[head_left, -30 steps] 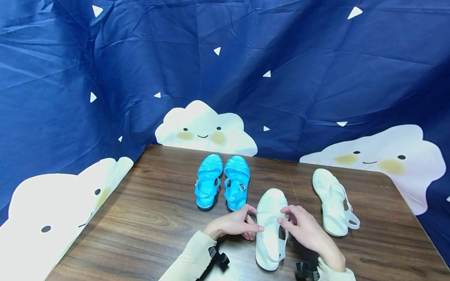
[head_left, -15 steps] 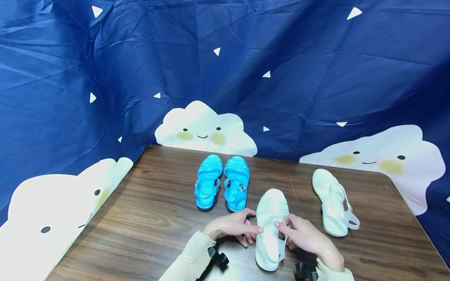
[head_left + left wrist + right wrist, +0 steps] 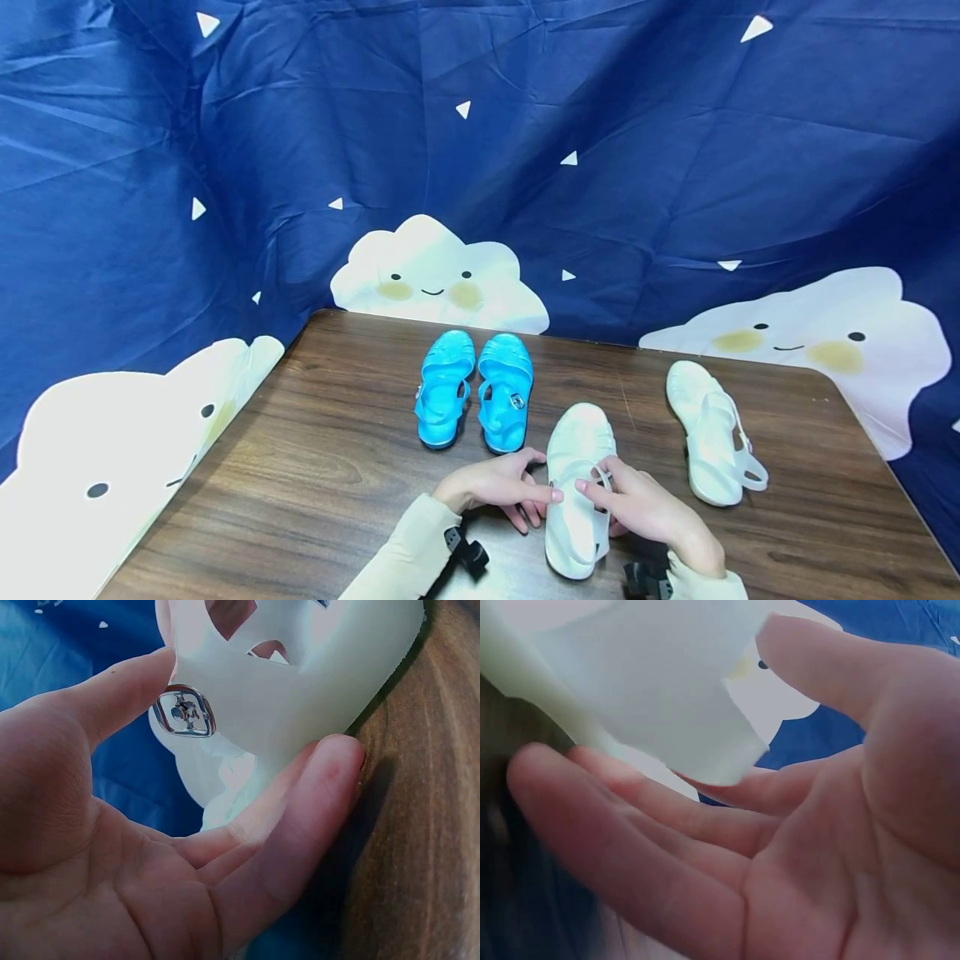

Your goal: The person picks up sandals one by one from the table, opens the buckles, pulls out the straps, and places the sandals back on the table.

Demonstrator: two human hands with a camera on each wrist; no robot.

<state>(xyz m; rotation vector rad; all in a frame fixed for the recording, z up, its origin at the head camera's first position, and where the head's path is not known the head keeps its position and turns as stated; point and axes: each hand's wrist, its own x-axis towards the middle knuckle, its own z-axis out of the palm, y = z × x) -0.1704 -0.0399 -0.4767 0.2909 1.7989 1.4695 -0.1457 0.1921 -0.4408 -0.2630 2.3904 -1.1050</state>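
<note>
White sandal [image 3: 572, 523] between hands [image 3: 495, 485] [image 3: 643, 505]: rounded toe [image 3: 582, 430], silver diamond-shaped buckle [image 3: 184, 712].

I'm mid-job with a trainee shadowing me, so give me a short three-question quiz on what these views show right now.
1. How many blue sandals lie on the table?
2. True or false: the right hand is holding a blue sandal.
3. Which wrist view shows a metal buckle: A) left or B) right?

Key: 1. Two, side by side. 2. False; it touches the nearer white sandal. 3. A.
</note>
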